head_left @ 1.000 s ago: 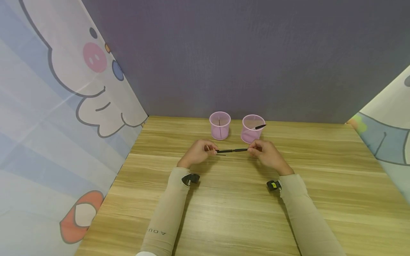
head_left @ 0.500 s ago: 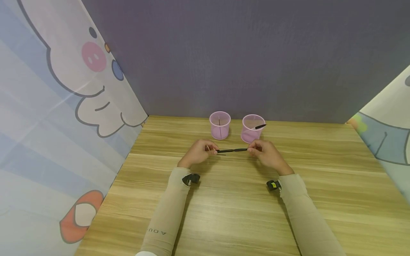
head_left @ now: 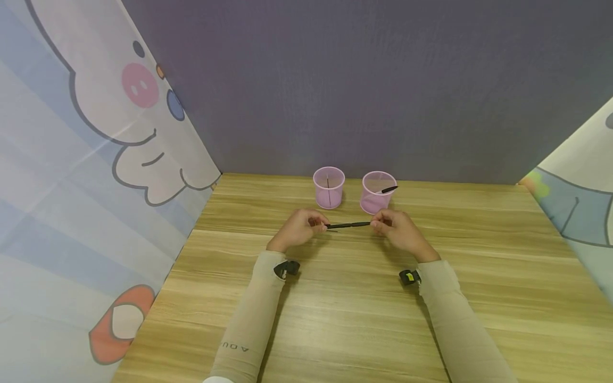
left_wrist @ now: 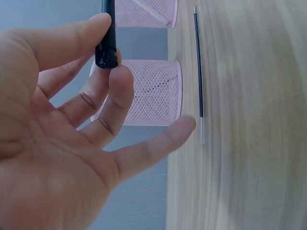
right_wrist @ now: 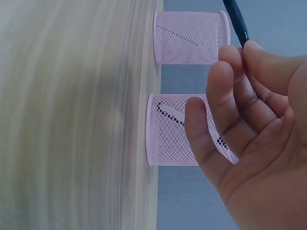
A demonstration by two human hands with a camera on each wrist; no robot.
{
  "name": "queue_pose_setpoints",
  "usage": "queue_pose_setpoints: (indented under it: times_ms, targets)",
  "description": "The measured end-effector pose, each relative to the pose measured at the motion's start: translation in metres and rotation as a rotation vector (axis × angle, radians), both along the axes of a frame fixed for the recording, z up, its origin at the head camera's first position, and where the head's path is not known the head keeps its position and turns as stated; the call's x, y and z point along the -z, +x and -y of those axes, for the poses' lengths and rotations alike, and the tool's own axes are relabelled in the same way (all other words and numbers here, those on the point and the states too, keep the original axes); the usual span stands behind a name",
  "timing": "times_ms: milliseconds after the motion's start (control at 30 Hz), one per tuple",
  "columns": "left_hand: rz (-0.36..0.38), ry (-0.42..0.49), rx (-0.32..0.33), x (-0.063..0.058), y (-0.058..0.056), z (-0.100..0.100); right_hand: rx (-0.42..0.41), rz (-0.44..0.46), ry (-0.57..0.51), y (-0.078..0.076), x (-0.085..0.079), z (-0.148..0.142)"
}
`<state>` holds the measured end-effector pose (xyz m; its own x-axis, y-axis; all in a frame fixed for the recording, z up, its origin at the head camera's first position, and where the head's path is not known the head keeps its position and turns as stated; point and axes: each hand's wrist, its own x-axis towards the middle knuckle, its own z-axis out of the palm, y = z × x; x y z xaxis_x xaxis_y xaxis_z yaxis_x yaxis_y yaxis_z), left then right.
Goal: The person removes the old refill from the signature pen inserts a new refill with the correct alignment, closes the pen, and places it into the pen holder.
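A black pen (head_left: 349,225) spans level between the two hands, just above the table in front of the cups. My left hand (head_left: 299,229) pinches its left end between thumb and fingers; the little finger sticks out in the left wrist view. At the other end, thumb and fingertips of my right hand (head_left: 399,230) pinch the narrower part. A slim pen refill (left_wrist: 199,67), dark with a clear end, lies on the wood below the left hand.
Two pink mesh cups stand near the dark back panel. The left cup (head_left: 322,198) contains a thin dark stick; the right cup (head_left: 371,205) has a black-ended pen (head_left: 389,189) leaning over its rim. Printed curtains (head_left: 96,175) flank the wooden table (head_left: 345,319).
The left hand has shifted slightly right, and the pen's two black parts have drawn closer, so the joint between them is less visible. The right hand, cups and refill stay put.
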<state>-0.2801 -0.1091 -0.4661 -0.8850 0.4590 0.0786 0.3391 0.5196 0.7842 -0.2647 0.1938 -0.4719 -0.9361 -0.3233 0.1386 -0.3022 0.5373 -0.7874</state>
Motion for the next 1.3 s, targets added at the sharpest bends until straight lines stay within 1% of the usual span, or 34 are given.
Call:
queue_pose_setpoints:
  times_ms: [567, 933, 1167, 1300]
  targets:
    - [-0.002, 0.014, 0.023, -0.0016, -0.0004, -0.0014, -0.006, 0.012, 0.001, 0.0004, -0.0033, 0.0010]
    - [-0.015, 0.003, 0.011, -0.0026, 0.0004, -0.0017, -0.004, 0.024, 0.011, -0.0002, -0.0036, 0.0010]
    - [-0.033, -0.004, 0.020, 0.0007, 0.0003, -0.0016, -0.006, 0.051, 0.014, 0.0011, -0.0020, -0.0001]
    - [-0.029, -0.003, 0.018, 0.0006, 0.0006, -0.0014, -0.008, 0.036, 0.018, 0.0009, -0.0002, -0.0002]
